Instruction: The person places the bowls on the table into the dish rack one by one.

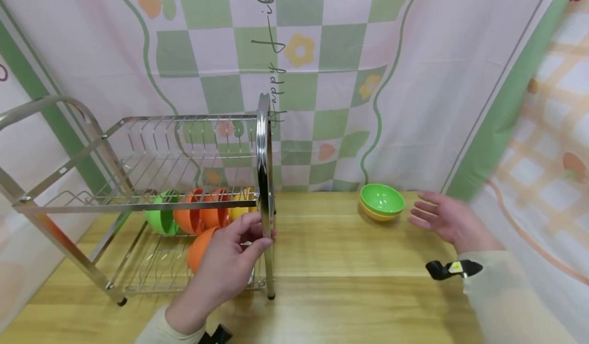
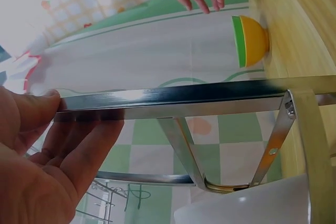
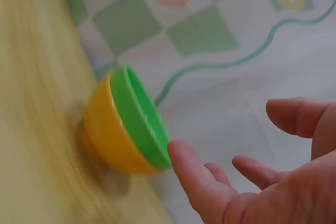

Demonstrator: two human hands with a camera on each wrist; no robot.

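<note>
My left hand (image 1: 232, 254) holds the right front upright of a two-tier metal dish rack (image 1: 264, 165). In the left wrist view, thumb and fingers pinch that metal bar (image 2: 173, 98) from both sides. To the right, a green bowl (image 1: 382, 199) sits nested inside a yellow bowl (image 1: 381, 216) on the table. Just right of this pair, my right hand (image 1: 444, 219) hangs with fingers spread, touching nothing. The right wrist view has the green bowl (image 3: 137, 114) and yellow bowl (image 3: 107, 129) left of the fingertips.
On the rack's lower tier stand a green bowl (image 1: 162, 219), orange bowls (image 1: 187, 219) and a yellow bowl (image 1: 239, 208). Another orange bowl (image 1: 199, 252) is partly behind my left hand. A patterned curtain (image 1: 317, 93) hangs behind the wooden table (image 1: 336, 267).
</note>
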